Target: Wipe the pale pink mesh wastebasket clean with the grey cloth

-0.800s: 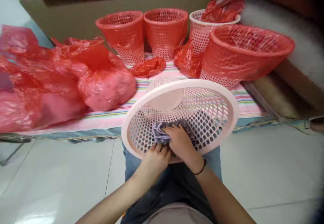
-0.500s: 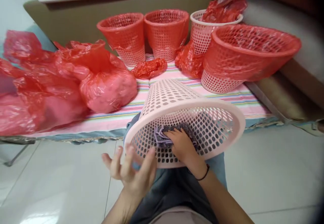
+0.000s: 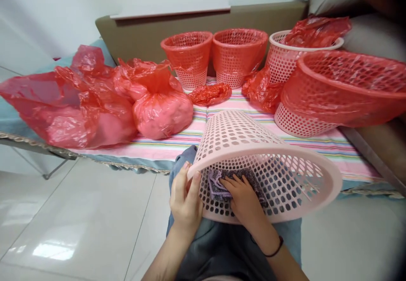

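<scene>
A pink perforated basket (image 3: 234, 133) lies on its side across my lap, its wide mouth facing me. My left hand (image 3: 187, 200) grips the left edge of its rim, thumb and fingers on either side. Inside the basket, my right hand (image 3: 245, 198), with a dark band at the wrist, presses a grey and purple cloth (image 3: 218, 184) against the lower wall. Its fingers are spread over the cloth, and part of the cloth is hidden under them.
Red-lined baskets (image 3: 187, 46) stand at the back of a striped cover (image 3: 158, 149), with a large one (image 3: 345, 86) at the right. Filled red bags (image 3: 161, 111) lie at the left. A crumpled red bag (image 3: 211, 94) lies behind the basket on my lap.
My left hand, open beside the basket before, has closed on its rim. My right hand remains on the cloth. The view has swung left, so everything appears farther right.
</scene>
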Motion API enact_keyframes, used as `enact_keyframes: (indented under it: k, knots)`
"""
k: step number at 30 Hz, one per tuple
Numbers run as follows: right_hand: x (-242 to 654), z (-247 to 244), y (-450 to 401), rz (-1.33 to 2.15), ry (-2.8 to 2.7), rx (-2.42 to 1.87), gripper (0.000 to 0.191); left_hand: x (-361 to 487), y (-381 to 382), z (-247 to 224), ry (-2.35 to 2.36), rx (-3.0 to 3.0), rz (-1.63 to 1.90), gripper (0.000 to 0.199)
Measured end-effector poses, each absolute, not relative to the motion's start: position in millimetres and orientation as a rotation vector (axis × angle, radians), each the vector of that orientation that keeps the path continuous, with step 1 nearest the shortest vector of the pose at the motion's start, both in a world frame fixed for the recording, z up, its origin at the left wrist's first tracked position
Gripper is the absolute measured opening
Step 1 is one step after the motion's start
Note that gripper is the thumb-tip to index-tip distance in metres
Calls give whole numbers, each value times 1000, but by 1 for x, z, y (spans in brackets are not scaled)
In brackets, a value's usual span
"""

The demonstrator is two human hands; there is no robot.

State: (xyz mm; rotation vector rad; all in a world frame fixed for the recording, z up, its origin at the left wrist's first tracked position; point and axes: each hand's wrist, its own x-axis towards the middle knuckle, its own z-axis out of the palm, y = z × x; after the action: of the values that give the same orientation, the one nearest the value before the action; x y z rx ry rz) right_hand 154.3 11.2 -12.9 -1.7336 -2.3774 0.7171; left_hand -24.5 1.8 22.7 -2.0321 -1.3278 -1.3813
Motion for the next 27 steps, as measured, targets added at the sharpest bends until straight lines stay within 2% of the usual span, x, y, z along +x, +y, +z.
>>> enact_keyframes:
  k: [6,13,19,27]
  knots:
    - [160,-17,5,686,-2397,-1687,78,-25,16,26,-1296,-2055,-1460,85]
    - [161,-13,50,547,-2388,-1704,73,-18,65,14,-1343,-1935,-1534,90]
    - [161,-10,45,664,-2313,-1743,71,-15,92,16,-1318,-1912,-1530,90]
    - [167,0,48,715,-2256,-1685,68,-1,123,18,-1225,-1827,-1637,71]
